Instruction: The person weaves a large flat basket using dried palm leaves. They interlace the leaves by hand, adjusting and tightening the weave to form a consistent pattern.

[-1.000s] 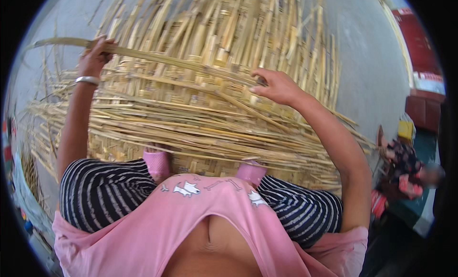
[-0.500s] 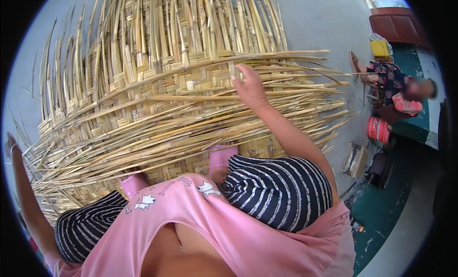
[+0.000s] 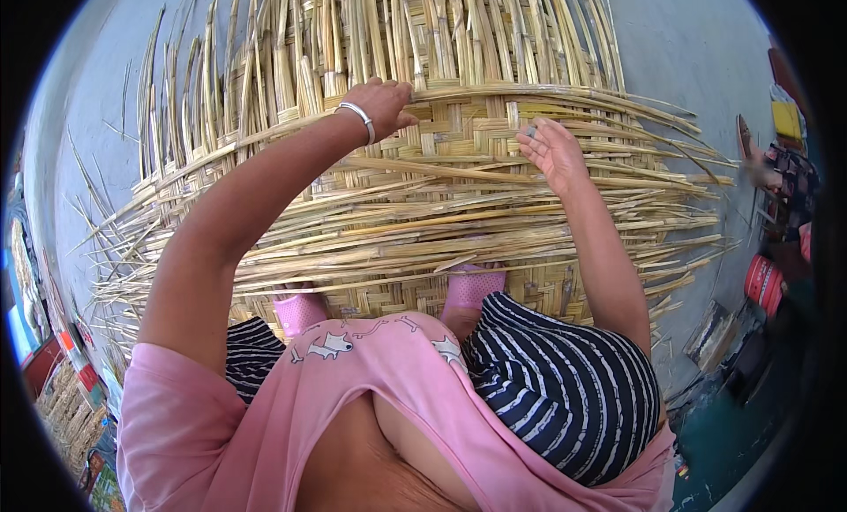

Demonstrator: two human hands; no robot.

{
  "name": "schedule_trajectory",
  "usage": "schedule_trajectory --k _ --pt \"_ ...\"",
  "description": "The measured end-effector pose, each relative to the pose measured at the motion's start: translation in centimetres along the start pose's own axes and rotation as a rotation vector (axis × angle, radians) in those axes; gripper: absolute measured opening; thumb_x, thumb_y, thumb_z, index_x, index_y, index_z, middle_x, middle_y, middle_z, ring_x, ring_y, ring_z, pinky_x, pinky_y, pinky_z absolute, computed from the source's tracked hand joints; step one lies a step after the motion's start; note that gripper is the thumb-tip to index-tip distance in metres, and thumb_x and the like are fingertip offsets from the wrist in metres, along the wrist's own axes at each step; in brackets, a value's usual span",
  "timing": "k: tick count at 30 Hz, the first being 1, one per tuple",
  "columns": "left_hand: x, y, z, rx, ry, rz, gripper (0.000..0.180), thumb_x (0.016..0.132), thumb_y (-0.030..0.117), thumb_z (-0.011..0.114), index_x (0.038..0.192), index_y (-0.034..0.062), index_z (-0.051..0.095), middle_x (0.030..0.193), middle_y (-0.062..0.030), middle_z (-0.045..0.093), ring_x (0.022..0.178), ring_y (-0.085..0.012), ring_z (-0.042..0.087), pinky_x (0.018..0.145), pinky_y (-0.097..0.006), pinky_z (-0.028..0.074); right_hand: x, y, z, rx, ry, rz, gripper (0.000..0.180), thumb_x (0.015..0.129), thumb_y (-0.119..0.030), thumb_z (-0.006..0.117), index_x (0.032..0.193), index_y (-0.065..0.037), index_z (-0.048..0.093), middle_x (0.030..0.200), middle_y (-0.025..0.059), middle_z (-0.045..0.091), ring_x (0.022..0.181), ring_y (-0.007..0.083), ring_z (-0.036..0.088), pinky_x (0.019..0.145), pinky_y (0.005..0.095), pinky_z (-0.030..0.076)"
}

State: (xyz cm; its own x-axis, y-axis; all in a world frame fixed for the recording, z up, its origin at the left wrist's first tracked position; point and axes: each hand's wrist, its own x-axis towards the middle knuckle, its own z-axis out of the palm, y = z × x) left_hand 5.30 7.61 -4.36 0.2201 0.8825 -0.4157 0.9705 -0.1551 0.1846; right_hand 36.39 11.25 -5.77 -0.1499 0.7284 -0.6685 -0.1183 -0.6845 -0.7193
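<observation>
Under my hands spreads a large mat (image 3: 454,124) of flattened yellow reed strips, woven in a zigzag pattern. Long loose strips lie crosswise over its near part, and others stick out at the far side. My left hand (image 3: 379,106), with a pale bangle at the wrist, is closed at the far edge of the crosswise strips. A long reed strip (image 3: 520,89) runs right from between its thumb and fingers. To the right, my right hand (image 3: 558,156) hovers just over the weave, palm partly up, fingers loosely bent and apart, with no strip visible in it.
My feet in pink shoes (image 3: 474,287) rest on the mat's near part. Grey floor (image 3: 679,36) surrounds it. At the right are a red bucket (image 3: 764,284), a yellow container (image 3: 787,121) and a partly visible seated person. Dry stalks (image 3: 66,406) lie at the lower left.
My left hand has come from the far left edge to the far middle of the mat, onto a strip. My right hand's fingers have curled. The whole view has shifted.
</observation>
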Motion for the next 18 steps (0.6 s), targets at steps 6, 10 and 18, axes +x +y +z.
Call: schedule_trajectory --k 6,10,18 --pt "0.9 1.1 -2.0 -0.663 -0.118 -0.131 0.029 0.083 0.033 0.066 0.085 0.0037 0.065 0.073 -0.0076 0.064 0.062 -0.016 0.056 0.062 -0.031 0.048 0.9 -1.5 -1.3 0.297 -0.109 0.042 0.038 0.091 -0.024 0.056 0.118 0.0 0.044 0.109 0.0161 0.058 0.101 0.0247 0.058 0.085 0.0359 0.05" --pt "-2.1 0.8 -3.3 -0.879 -0.293 -0.094 0.02 0.084 0.022 0.066 0.079 0.0044 0.06 0.069 0.0003 0.058 0.062 -0.0076 0.051 0.059 -0.022 0.044 1.3 -2.7 -2.5 0.526 -0.192 -0.057 0.034 0.089 -0.026 0.059 0.113 -0.003 0.051 0.109 0.0142 0.058 0.104 0.0249 0.055 0.087 0.0368 0.048" --pt "-5.8 -3.7 -2.5 -0.98 -0.438 -0.107 0.041 0.083 0.047 0.062 0.081 0.0076 0.054 0.07 -0.0025 0.056 0.063 -0.013 0.055 0.064 -0.027 0.049 -2.3 -3.3 0.4 0.362 -0.317 -0.197 0.02 0.09 -0.018 0.057 0.107 -0.007 0.058 0.104 0.0122 0.063 0.095 0.0201 0.06 0.08 0.0342 0.051"
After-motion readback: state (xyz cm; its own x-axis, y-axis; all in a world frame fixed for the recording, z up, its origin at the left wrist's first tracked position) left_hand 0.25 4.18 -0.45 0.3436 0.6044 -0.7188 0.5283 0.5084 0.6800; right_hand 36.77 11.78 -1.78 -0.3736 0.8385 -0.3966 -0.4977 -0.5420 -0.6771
